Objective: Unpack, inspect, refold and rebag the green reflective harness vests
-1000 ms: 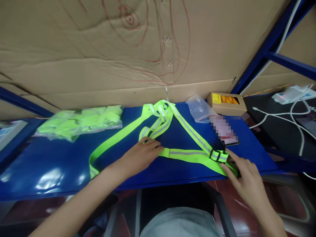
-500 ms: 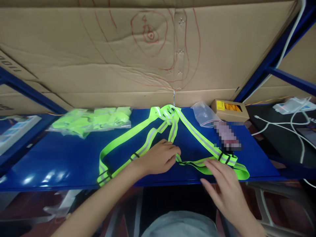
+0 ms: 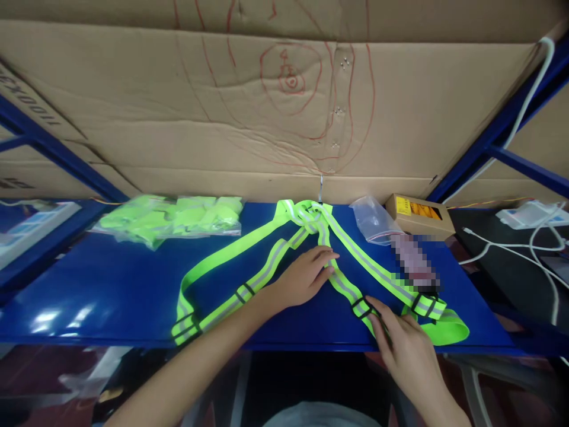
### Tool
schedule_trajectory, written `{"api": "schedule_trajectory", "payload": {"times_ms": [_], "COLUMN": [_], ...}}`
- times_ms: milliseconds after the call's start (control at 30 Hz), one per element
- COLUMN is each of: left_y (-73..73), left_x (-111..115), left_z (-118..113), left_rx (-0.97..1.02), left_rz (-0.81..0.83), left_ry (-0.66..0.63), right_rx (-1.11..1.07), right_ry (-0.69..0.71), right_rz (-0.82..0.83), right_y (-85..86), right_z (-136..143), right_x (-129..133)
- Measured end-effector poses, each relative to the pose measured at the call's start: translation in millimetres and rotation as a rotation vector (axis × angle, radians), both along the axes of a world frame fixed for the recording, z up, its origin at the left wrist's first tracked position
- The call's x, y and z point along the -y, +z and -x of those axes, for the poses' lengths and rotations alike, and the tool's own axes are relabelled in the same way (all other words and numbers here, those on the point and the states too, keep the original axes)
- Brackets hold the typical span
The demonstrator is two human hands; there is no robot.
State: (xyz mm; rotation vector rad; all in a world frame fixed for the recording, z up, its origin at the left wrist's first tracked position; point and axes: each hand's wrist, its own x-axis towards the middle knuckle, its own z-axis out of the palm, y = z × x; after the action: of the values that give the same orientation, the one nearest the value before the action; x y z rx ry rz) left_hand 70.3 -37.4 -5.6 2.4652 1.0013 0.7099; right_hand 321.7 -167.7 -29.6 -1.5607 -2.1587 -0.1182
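Note:
A neon-yellow reflective strap harness [image 3: 262,267] with grey stripes and black buckles lies spread on the blue table, its straps bunched together at the back. My left hand [image 3: 304,276] is closed around one of its middle straps, thumb and fingertips on either side of the band. Lower on that strap is a black slide buckle [image 3: 361,306]. Just below it, my right hand [image 3: 406,341] pinches the strap between thumb and fingers; part of the band is hidden under the hand. Another strap loops to the right of my right hand, with its own black buckle [image 3: 422,304].
Clear bags of folded neon straps [image 3: 169,218] lie at back left. At back right are an empty-looking plastic bag [image 3: 376,220], a cardboard box [image 3: 420,214] and a blurred-out pinkish item [image 3: 415,261]. White cables [image 3: 511,240] lie farther right. Cardboard [image 3: 222,118] stands behind the table [image 3: 102,284].
My right hand has taken hold of the strap by the buckle. That strap, twisted before, now runs flatter and straighter toward me. My left hand has shifted slightly up and right; the view has tilted.

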Motion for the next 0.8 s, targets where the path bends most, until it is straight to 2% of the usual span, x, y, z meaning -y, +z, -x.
{"api": "schedule_trajectory", "payload": {"times_ms": [100, 267, 467, 533, 667, 800], "left_y": [-7.2, -17.5, -16.3, -13.2, -10.4, -12.9], "left_x": [-7.4, -10.6, -8.7, -1.8, 13.9, 14.8], "left_z": [-3.7, -19.3, -28.3, -31.7, -42.6, -49.5], "left_rx": [-0.107, -0.265, -0.331, -0.303, -0.252, -0.307], "left_rz": [-0.111, -0.130, -0.144, -0.180, -0.170, -0.127], "left_ry": [0.102, 0.124, 0.199, 0.138, -0.144, -0.171], "right_rx": [0.026, 0.082, 0.128, 0.146, 0.194, 0.225], "right_ry": [-0.033, -0.019, -0.045, -0.069, -0.104, -0.115], "right_rz": [0.011, 0.087, 0.088, 0.063, 0.053, 0.049], "right_y": [-2.5, -1.8, 4.8, 5.4, 3.9, 2.1], "right_z": [-7.2, -9.0, 3.3, 8.8, 17.7, 21.7], "right_x": [0.0, -2.4, -4.7, -7.4, -16.3, -22.3]}}
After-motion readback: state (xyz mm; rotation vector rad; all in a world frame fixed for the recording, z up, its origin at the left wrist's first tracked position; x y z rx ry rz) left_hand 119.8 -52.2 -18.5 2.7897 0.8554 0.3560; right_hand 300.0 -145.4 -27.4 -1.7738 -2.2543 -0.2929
